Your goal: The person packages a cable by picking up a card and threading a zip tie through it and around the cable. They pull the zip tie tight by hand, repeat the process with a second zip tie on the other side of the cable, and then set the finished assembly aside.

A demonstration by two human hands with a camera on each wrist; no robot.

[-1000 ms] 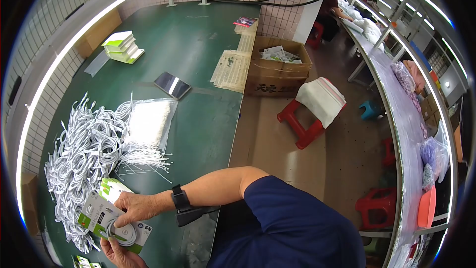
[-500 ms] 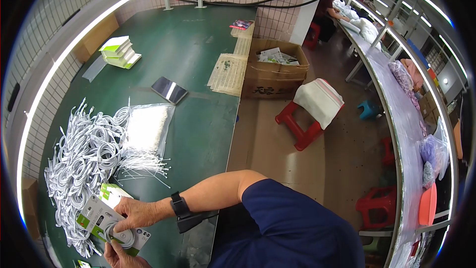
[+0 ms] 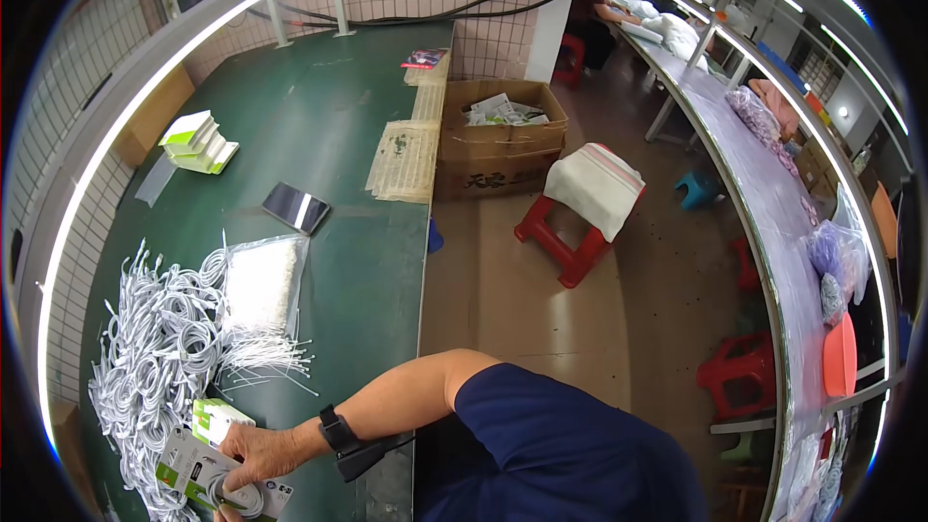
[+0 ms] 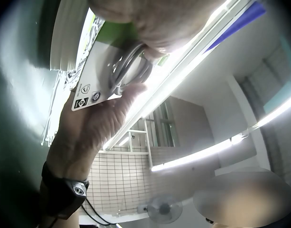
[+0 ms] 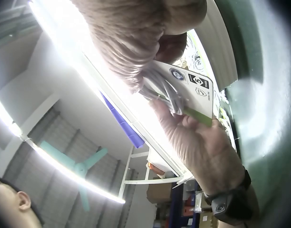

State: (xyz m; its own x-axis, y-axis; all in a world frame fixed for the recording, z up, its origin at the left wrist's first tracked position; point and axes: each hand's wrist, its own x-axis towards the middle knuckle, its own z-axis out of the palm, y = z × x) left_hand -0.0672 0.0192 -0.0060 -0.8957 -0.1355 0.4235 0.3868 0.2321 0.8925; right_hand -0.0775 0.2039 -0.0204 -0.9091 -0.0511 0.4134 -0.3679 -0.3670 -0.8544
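Observation:
A white and green packaging card (image 3: 193, 464) carries a coiled white cable (image 3: 242, 498) at the lower left of the head view. My right hand (image 3: 259, 452) grips the card from above, its thumb on the coil. From the lower side, my left hand (image 5: 197, 147) pinches the card and cable, as the right wrist view shows; in the head view only its fingertips appear at the bottom edge. Just beyond the right hand stands a stack of cards (image 3: 215, 419). A large heap of white cables (image 3: 159, 348) lies along the left.
A plastic bag of white ties (image 3: 261, 280) lies beside the heap, with loose ties (image 3: 266, 360) spilling out. Farther back are a phone (image 3: 297, 208) and another card stack (image 3: 198, 142). Beyond the table edge stand a cardboard box (image 3: 498, 150) and a red stool (image 3: 565, 242).
The head view has shifted, so the table's things sit lower and further left, and most of the left hand has left the frame. Both hands keep hold of the card and cable.

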